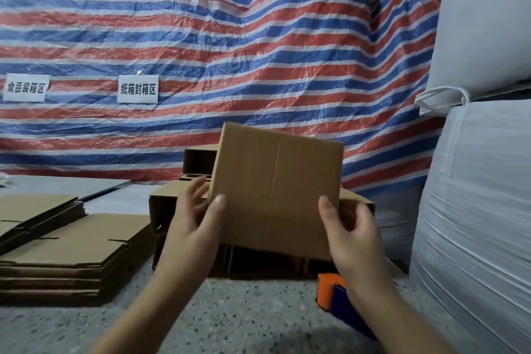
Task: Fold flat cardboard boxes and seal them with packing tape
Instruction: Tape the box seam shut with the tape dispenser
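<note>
Both forearms showing bare up to frame edge, no sleeves visible. Left hand [198, 227] & right hand [355, 234] bare too: wearing no gloves, rings, watch or bands. Nails showing short, unpainted on thumbs.

two hands [198, 227], one box [275, 190], two signs [138, 89].

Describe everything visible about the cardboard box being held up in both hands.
The cardboard box is plain brown corrugated board with no print showing. Its broad face is turned toward the camera and tilted slightly clockwise, with a straight vertical seam or crease down the middle. It is raised off the speckled floor, in front of other folded boxes. The left hand grips its lower left edge, thumb on the face; the right hand grips the lower right edge likewise. No tape is discernible on it.
</note>
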`<state>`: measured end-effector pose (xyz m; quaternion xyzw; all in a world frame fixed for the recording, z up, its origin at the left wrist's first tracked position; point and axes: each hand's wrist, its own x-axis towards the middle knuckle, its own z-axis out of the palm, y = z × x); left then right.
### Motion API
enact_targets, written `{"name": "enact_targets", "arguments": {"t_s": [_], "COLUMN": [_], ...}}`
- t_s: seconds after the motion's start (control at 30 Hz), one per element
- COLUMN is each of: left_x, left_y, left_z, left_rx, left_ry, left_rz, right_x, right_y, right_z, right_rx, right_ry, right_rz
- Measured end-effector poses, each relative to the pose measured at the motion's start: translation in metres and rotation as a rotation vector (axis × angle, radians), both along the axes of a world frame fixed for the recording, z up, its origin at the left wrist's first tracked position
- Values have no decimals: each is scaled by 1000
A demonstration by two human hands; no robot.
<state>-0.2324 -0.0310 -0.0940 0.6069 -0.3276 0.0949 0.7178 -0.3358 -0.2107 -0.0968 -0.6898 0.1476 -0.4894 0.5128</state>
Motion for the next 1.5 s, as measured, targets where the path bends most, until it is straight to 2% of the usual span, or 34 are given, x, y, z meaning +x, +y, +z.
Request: {"name": "enact_targets", "arguments": {"t_s": [0.1,0.23,0.33,0.47,0.73,0.83,1.03,1.17,1.37,1.5], "left_x": [31,84,125,183,302,336,383,400,397,385], "left_y": [-22,-60,-94,-136,-198,-213,-224,-230,-232,-223], "left_z": [53,116,141,159,141,127,99,89,82,84], "left_rx": [39,189,255,247,637,802,960,1187,1282,1176], "left_ry": [-72,-71,-106,-106,-254,-375,-565,-601,-601,-556], "left_rz": [11,-16,65,147,180,327,521,621,641,534], "right_x": [27,70,113,182,304,333,377,391,386,367], "right_y": [-23,-61,-91,-130,-201,-217,-231,-232,-231,-221], "right_z": [48,107,134,153,147,140,117,102,95,103], "right_rx": [-3,-34,-71,-45,116,143,117,126,113,23], "right_ry": [-24,60,121,172,371,423,530,624,696,749], "right_rz": [18,87,88,20,28,75,122,136,120,118]}}
